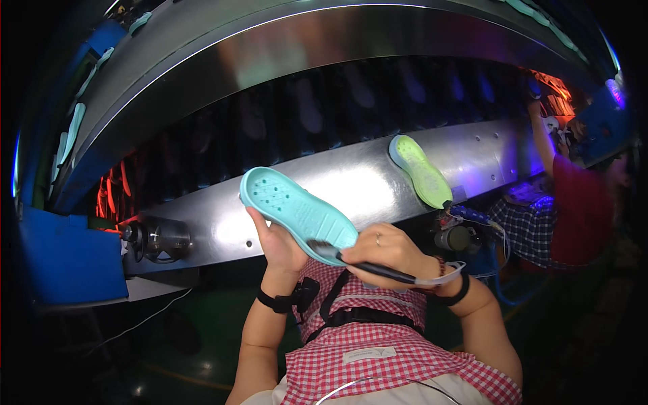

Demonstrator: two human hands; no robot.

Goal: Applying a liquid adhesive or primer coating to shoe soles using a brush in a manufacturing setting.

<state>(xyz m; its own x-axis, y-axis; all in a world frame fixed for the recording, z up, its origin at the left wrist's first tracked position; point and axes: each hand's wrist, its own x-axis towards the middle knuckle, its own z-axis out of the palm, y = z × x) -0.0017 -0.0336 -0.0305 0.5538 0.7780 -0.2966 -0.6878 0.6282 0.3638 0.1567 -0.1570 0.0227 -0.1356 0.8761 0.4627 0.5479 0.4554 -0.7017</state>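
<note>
My left hand (280,248) holds a turquoise shoe sole (297,206) from below, its holed end up and to the left. The sole is tilted above the near edge of the metal ledge. A black-handled brush (383,272) is gripped in my closed right hand (391,251), and a pale tube runs back from its handle along my wrist. The dark bristles meet the inner surface of the sole at its lower right end. On the ledge to the right lies a yellow-green shoe sole (422,175), apart from both hands.
The shiny metal ledge (202,216) crosses in front of me. Behind it, a dark conveyor tunnel carries several soles (310,111). A glass jar (169,239) stands at left, a lidded container (453,238) at right. Another person in red (584,216) works at far right, near glowing orange-red strips.
</note>
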